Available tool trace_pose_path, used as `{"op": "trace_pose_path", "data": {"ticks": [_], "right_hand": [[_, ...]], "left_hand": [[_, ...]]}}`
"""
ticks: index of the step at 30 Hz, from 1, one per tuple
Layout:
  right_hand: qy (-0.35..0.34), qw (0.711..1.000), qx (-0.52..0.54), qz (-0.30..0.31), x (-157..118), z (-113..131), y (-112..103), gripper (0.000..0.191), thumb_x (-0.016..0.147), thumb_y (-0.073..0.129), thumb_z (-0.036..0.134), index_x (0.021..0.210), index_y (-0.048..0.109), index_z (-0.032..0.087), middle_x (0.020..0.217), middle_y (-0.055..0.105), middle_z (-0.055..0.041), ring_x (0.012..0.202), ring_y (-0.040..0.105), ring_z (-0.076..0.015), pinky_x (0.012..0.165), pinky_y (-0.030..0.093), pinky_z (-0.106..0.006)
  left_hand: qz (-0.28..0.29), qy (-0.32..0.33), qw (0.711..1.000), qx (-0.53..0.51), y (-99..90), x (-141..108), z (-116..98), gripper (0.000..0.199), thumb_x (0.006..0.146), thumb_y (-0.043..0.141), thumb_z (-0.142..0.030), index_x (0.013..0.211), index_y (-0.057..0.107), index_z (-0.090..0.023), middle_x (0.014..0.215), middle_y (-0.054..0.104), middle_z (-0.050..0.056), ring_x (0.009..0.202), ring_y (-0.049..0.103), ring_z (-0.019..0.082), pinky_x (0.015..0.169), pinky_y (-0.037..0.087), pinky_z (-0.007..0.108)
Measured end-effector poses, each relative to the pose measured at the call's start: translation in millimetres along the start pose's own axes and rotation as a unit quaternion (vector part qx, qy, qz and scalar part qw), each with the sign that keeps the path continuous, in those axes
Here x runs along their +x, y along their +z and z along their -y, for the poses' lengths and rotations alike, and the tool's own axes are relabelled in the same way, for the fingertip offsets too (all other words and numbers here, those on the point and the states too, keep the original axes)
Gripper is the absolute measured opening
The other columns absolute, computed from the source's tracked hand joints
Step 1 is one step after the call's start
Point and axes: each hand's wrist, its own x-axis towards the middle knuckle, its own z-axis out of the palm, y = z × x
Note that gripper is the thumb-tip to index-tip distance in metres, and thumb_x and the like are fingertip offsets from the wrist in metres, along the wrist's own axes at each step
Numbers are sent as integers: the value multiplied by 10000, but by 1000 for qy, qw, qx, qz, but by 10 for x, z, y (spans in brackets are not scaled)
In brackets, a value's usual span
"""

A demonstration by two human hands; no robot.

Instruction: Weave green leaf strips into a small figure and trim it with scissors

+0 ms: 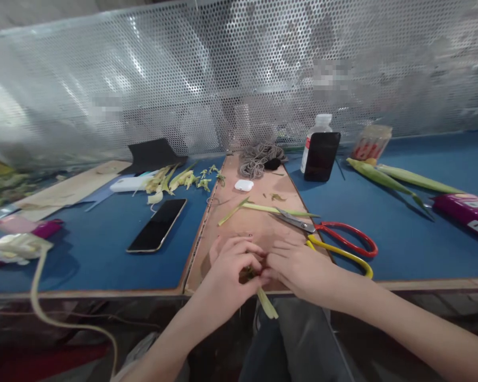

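Blue tabletop (103,268) fronts a perforated metal screen (171,85), left hand (234,262) and right hand (292,265) pinching a leaf strip (267,304).

Nothing legible: red print on jar (372,144), pale marks on purple packet (460,213), all too blurred.

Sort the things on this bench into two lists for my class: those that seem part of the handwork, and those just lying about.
Likely part of the handwork:
- pale green strip, where the left hand and right hand meet
- long leaf strip on the board
- scissors

Probably just lying about:
- flat black phone
- upright black phone
- white case
- bottle
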Motion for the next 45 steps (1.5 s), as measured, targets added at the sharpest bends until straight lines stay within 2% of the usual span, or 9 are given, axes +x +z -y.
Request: {"op": "trace_pose_path", "data": {"ticks": [3, 6, 8, 14, 22, 28, 36, 41, 45], "right_hand": [[55, 994, 99, -7, -21, 32, -95, 197, 863, 455, 312, 792, 551, 155, 805, 584, -46, 783, 516, -165, 715, 386, -288], [49, 987, 152, -8, -46, 49, -170, 156, 795, 566, 315, 843, 549, 167, 865, 575, -35, 845, 515, -159, 734, 398, -265], [29, 989, 145, -21, -56, 42, -171, 91, 825, 529, 248, 833, 564, 164, 857, 575, -39, 835, 512, -155, 751, 396, -271], [-61, 995, 70, -29, -75, -5, -108, 230, 894, 368, 193, 858, 593, 155, 819, 597, -57, 806, 503, -161, 750, 387, -304], [-16, 997, 68, 14, -77, 72, -229, 196, 857, 390, 139, 756, 557, 148, 752, 567, -40, 728, 487, -146, 674, 387, -269], [28, 994, 84, 57, -30, 96, -304, 211, 870, 381, 163, 735, 541, 135, 726, 580, -36, 672, 498, -122, 634, 380, -244], [0, 996, 55, 75, 44, 66, -295, 268, 902, 359, 211, 727, 549, 138, 705, 590, -15, 621, 507, -109, 530, 316, -224], [27, 994, -81, 68, -64, -18, -346, 202, 881, 416, 238, 843, 599, 160, 798, 613, -54, 725, 535, -180, 568, 326, -263], [208, 935, -289, 7, -379, -203, -435, 366, 812, 492, 418, 791, 618, 75, 756, 580, -146, 763, 504, -273, 640, 346, -340]], "left_hand": [[20, -17, 999, -31, 0, -1, 36, 103, 734, 600, -239, 632, 602, -222, 962, 640, 14, 1079, 476, 224, 993, 245, 477], [35, -27, 997, -57, -13, 5, 66, 83, 738, 594, -233, 660, 623, -229, 1008, 622, 19, 1102, 461, 227, 989, 266, 474], [47, -22, 996, -71, -27, 8, 73, 99, 750, 581, -258, 670, 634, -233, 1027, 611, 24, 1116, 451, 227, 987, 283, 463], [70, -3, 996, -50, -63, 12, 57, 120, 779, 551, -256, 700, 640, -240, 1019, 619, 11, 1142, 432, 208, 993, 291, 433], [142, 7, 989, -39, -112, 51, 88, 242, 865, 397, -246, 781, 624, -242, 1077, 600, 8, 1165, 411, 185, 1029, 228, 431], [133, -20, 988, -72, -115, 68, 52, 76, 714, 626, -307, 724, 599, -236, 1035, 622, 13, 1176, 404, 228, 1014, 236, 450], [99, -19, 995, -11, -112, 110, -28, 116, 696, 629, -259, 601, 589, -206, 988, 588, 9, 1050, 447, 217, 934, 301, 386], [99, -66, 992, 29, -150, 135, -112, 138, 700, 621, -349, 636, 668, -235, 773, 589, 13, 860, 484, 203, 812, 340, 358], [121, -86, 989, 13, -153, 161, -119, 138, 705, 612, -327, 630, 667, -225, 720, 649, 4, 790, 512, 192, 776, 343, 341]]}}
